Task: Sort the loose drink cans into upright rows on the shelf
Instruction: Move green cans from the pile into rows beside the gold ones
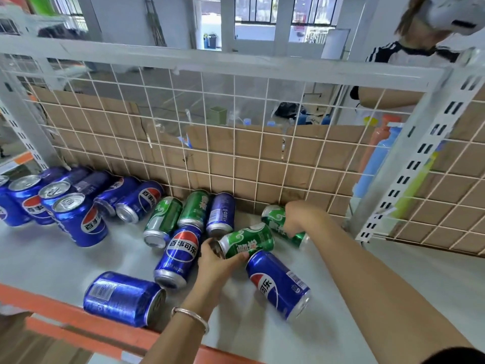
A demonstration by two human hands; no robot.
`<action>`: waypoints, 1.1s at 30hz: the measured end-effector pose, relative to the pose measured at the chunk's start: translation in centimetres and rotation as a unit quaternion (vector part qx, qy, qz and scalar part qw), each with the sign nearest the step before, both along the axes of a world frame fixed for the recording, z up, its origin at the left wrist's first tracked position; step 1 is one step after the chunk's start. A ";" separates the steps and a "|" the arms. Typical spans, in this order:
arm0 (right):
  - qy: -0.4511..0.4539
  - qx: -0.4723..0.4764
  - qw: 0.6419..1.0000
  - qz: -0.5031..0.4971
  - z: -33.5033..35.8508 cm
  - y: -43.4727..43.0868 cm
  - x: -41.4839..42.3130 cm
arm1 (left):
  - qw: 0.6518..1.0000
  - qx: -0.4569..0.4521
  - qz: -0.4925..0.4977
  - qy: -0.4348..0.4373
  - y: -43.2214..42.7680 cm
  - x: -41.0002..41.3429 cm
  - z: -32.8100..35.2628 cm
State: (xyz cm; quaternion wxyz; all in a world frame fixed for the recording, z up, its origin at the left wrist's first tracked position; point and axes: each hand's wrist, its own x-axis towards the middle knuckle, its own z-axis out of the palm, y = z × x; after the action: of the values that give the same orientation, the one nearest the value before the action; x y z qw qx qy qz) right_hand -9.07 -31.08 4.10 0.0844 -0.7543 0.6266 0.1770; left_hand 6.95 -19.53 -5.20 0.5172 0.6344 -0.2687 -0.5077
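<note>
The shelf (372, 298) has a smooth pale grey board with an orange metal rail (76, 320) along its front edge. At the back stands a white wire grid (234, 106) with brown cardboard (265, 169) behind it, and through the grid a bright room with large windows (259, 9) is visible. At the left a group of blue cans (78, 222) stands upright with the silver tops facing up. The other shiny round cans lie on their sides in the middle. The left hand (217, 261) curls its fingers around one end of a green can (249, 240), whose long axis runs left to right, the dark top toward the hand. The right hand (299, 219) grips a second green can (275, 219) near the grid. This can lies slanted, with its silver end toward the near right.
</note>
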 end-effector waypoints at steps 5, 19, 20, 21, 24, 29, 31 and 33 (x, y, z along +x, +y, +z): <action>-0.016 0.043 0.998 -0.035 -0.6 1.0 -2.6 | 0.999 -0.034 -0.030 0.005 -0.2 0.1 0.5; -0.139 -0.092 0.971 -0.169 -4.5 6.2 -4.6 | 0.995 -0.091 -0.019 -0.021 -0.6 -0.4 1.8; -0.158 -0.106 0.967 -0.170 -4.6 6.6 -4.8 | 0.995 -0.099 -0.014 -0.020 -0.6 -0.3 1.9; -0.179 -0.111 0.962 -0.172 -4.7 6.8 -5.1 | 0.994 -0.107 -0.014 -0.023 -0.7 -0.3 2.2; -0.232 -0.091 0.950 -0.186 -4.7 7.6 -6.3 | 0.991 -0.124 -0.034 -0.036 -1.0 -0.3 3.0; -0.393 -0.094 0.856 -0.323 -4.8 10.2 -10.2 | 0.984 -0.144 -0.085 -0.054 -1.5 -1.9 5.7; -0.516 -0.085 0.772 -0.360 -4.5 11.7 -11.5 | 0.983 -0.155 -0.096 -0.027 -1.8 -3.5 6.6; -0.645 -0.055 0.659 -0.384 -4.1 13.2 -12.8 | 0.979 -0.161 -0.121 0.015 -1.6 -5.8 7.4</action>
State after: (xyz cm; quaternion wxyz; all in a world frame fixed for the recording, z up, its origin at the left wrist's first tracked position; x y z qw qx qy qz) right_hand -21.88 -17.89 -0.02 0.4864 -0.3750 0.6575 -0.4364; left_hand 1.12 -21.13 2.18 0.5516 0.4976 -0.4137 -0.5262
